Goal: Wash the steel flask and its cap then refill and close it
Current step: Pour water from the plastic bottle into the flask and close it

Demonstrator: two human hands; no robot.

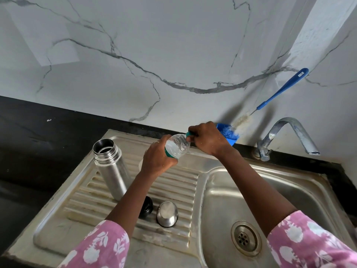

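**Desk:** What do we have from the head camera, at the kitchen sink?

**Photo:** We see the steel flask (111, 167) standing upright and uncapped on the ribbed drainboard (173, 182), to the left of both arms. Its black stopper (146, 206) and steel cap (167, 213) sit side by side closer to us on the same drainboard. The cap is mouth-down, and the left forearm partly hides the stopper.

**Desk:** And the hands?

**Photo:** The left hand (157, 159) wraps its fingers round a clear plastic bottle (177, 146), held tilted above the drainboard. The right hand (207, 138) pinches the bottle's green cap (189, 134). We cannot tell whether that cap is tight or loose.

**Desk:** What else do we list?

**Photo:** A blue bottle brush (280, 91) leans on the marble wall, its bristles in a blue holder (229, 135) behind the right hand. The tap (287, 134) stands beyond the basin (289, 192). Pink floral sleeves (100, 246) cover the forearms.
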